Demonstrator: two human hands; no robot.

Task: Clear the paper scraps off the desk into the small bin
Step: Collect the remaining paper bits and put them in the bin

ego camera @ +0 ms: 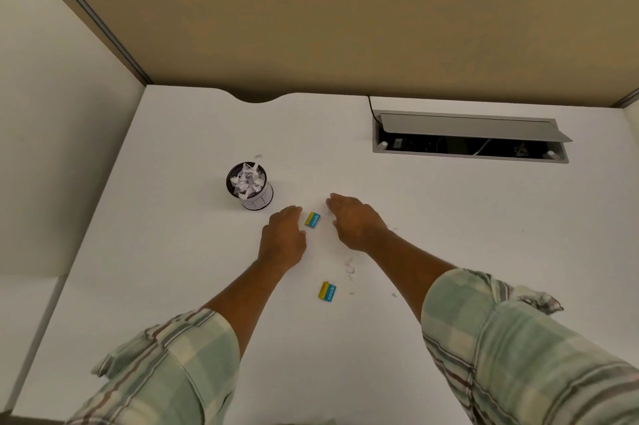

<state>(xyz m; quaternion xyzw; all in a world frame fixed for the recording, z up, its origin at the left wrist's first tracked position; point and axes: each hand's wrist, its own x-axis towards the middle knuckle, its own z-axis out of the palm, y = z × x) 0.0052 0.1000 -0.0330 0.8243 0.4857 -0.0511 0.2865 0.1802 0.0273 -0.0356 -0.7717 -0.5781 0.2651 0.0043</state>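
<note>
The small round bin (249,185) stands on the white desk (449,217), piled high with white paper scraps. My left hand (281,234) lies palm down just right of the bin, fingers together. My right hand (356,220) lies palm down beside it, fingers stretched toward the left. A blue and yellow eraser (312,219) lies between the two hands. Small white paper scraps (350,267) lie below my right wrist, and more tiny scraps (394,294) lie farther right. Whether either palm covers scraps is hidden.
A second blue and yellow eraser (327,292) lies nearer me. One scrap (258,156) sits just behind the bin. An open grey cable tray (470,137) is set into the desk at the back right. Beige partition walls (311,9) enclose the desk.
</note>
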